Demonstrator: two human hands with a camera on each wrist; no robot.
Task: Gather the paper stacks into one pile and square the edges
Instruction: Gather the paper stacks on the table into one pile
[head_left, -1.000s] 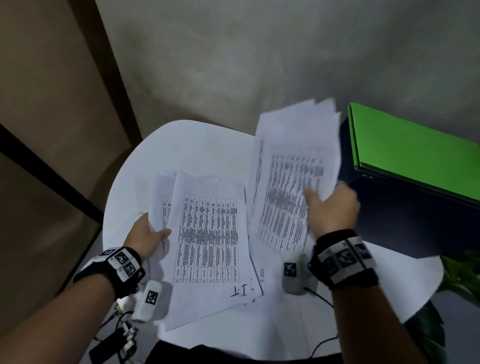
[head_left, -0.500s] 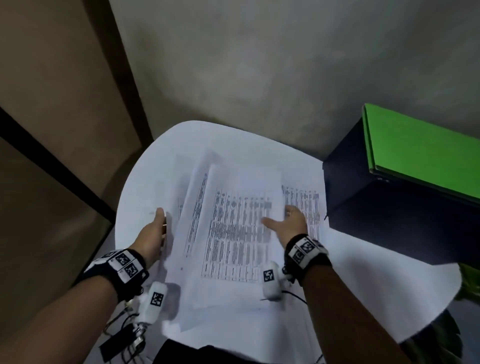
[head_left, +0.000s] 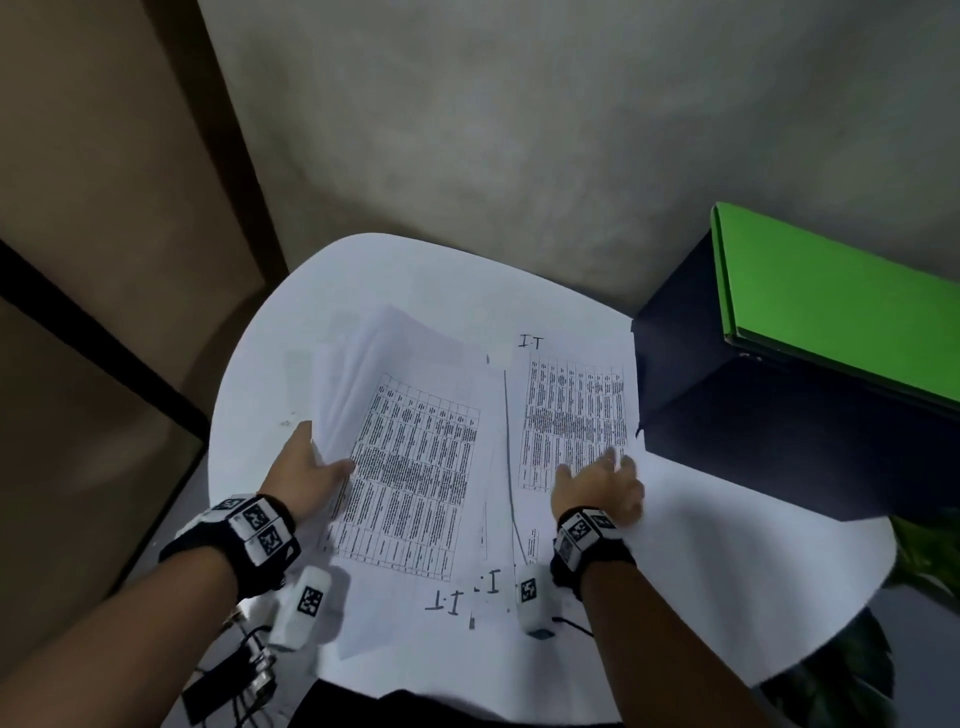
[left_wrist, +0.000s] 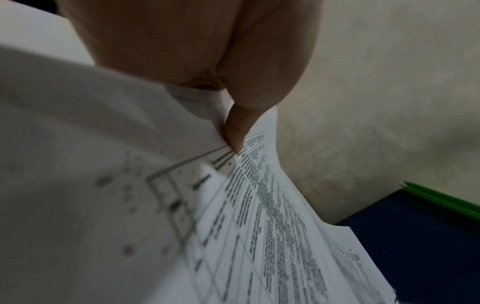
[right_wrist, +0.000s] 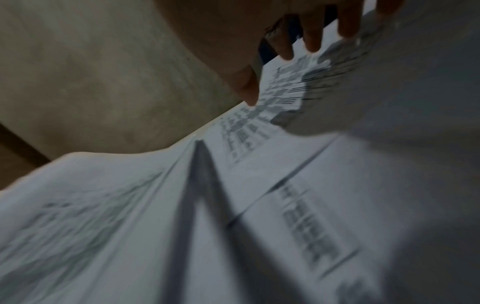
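Observation:
Two lots of printed table sheets lie on the white round table. The larger left pile is loosely fanned, with its left edge raised. My left hand pinches that edge, thumb on top; the left wrist view shows the thumb pressing the curved sheets. A smaller right stack lies flat beside the dark box. My right hand reaches over its near right part with fingers spread and straight. In the blurred right wrist view the fingertips touch the paper.
A dark blue box with a green folder on top stands against the table's right side, close to the right stack. Green plant leaves show at the far right. Cables hang below the table's near left edge.
My right hand laid its lifted sheets onto the left pile, then moved right to the stack by the box. My left hand now pinches the pile's left edge with its thumb on top.

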